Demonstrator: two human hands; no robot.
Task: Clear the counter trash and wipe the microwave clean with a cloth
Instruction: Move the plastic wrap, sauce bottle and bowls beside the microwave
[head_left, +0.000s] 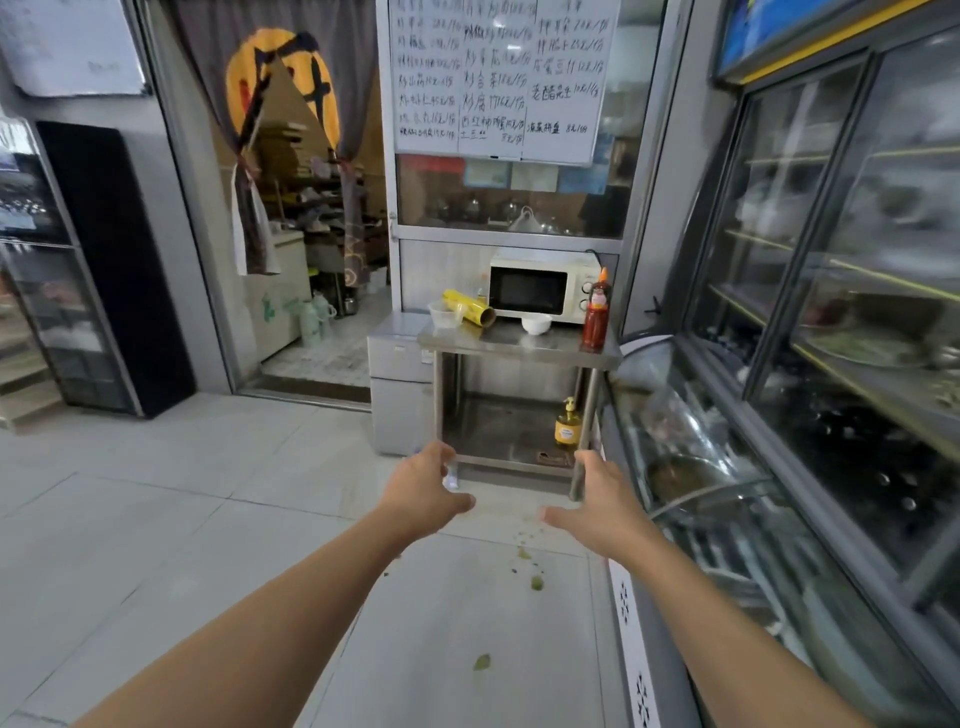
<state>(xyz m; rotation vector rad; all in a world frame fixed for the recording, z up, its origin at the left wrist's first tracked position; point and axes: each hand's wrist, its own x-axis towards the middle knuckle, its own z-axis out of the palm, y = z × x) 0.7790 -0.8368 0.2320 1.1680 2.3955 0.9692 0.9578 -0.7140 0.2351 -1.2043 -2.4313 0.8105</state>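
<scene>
Steel forms the small table (519, 347) against the far wall, on which the white microwave (535, 290) is set beside a yellow roll (468, 307), two bowls and a red sauce bottle (596, 310). Both the left hand (423, 491) and right hand (602, 499) are held out over the tiled floor (156, 493), spread and empty.

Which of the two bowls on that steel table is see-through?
The clear plastic bowl at the table's left end, beside the yellow roll. The other, a white bowl in front of the microwave, is opaque.
</scene>
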